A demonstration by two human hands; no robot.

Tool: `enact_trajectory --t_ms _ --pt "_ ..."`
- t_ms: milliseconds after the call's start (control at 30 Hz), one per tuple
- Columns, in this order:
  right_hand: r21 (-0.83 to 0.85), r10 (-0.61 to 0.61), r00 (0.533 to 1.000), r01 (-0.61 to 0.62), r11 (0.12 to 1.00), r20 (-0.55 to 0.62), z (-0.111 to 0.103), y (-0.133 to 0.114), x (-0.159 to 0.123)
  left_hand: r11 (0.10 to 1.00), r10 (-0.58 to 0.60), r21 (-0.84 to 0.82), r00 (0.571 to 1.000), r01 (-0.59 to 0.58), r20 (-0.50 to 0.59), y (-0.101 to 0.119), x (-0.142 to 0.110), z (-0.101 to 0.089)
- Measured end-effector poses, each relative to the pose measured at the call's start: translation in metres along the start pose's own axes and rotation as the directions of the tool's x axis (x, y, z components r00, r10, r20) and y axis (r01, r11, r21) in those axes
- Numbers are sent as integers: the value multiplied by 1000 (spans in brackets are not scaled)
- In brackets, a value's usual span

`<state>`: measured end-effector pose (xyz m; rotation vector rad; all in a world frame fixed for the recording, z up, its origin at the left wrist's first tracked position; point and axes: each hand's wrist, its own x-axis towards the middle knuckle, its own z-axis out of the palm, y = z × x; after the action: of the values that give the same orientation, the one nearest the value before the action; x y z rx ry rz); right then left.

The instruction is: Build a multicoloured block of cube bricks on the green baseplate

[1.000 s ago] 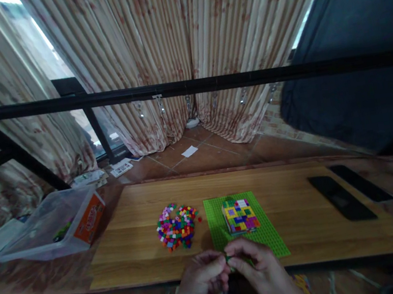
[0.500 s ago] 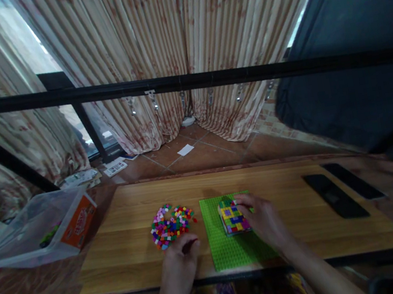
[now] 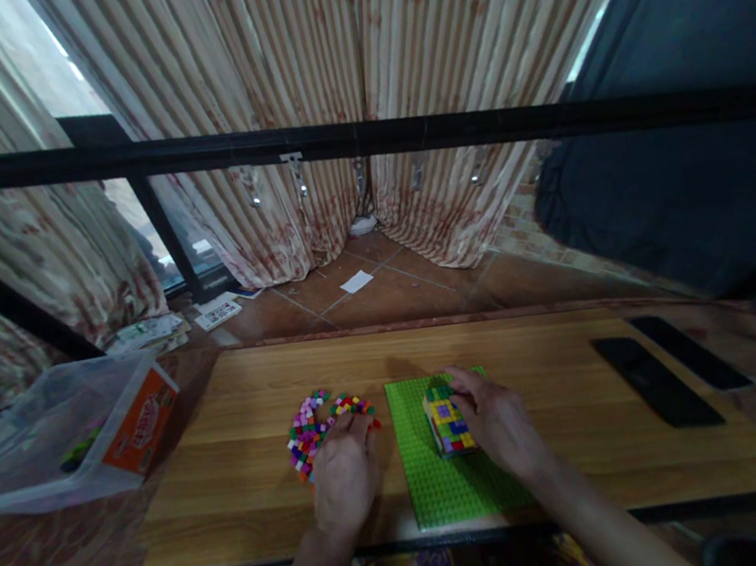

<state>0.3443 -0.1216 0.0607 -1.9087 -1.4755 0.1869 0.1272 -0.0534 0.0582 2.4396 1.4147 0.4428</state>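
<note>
Left hand (image 3: 345, 472) at loose bricks (image 3: 306, 434), right hand (image 3: 505, 422) at brick block (image 3: 447, 421), green baseplate (image 3: 432, 494) beneath, wooden table (image 3: 237, 477)

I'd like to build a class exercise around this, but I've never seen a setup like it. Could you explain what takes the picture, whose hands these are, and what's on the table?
There is no machine here, only a person working bare-handed. The single view comes from a camera worn on their head, looking forward and down.

On the wooden tabletop lie a pile of small colourful bricks and a green baseplate carrying a multicoloured brick block. Farther right lie two flat dark slabs; at the left is a clear plastic box.

The left hand is at the pile; the right hand is at the block's right side. Whether either grips a brick can't be made out.
</note>
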Motion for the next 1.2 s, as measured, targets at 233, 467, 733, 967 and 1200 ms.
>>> enact_trajectory --t_ms 233,467,733,967,1200 --pt "120 61 998 -58 991 -27 -5 3 1 999 -11 38 1000 12 -20 -9 -2 8" --pt "190 204 976 -188 964 -69 -7 0 6 999 -50 3 987 51 -155 -26 -13 8" --pt "311 315 948 -288 906 -40 1 6 7 982 -166 -129 948 135 -271 -64 -27 -9" --pt "316 362 932 -346 884 6 -1 3 11 958 -283 -134 911 254 -299 -83 -29 -20" --pt "329 371 929 -349 878 -3 3 7 12 945 -322 -162 888 283 -327 -98 -27 -22"
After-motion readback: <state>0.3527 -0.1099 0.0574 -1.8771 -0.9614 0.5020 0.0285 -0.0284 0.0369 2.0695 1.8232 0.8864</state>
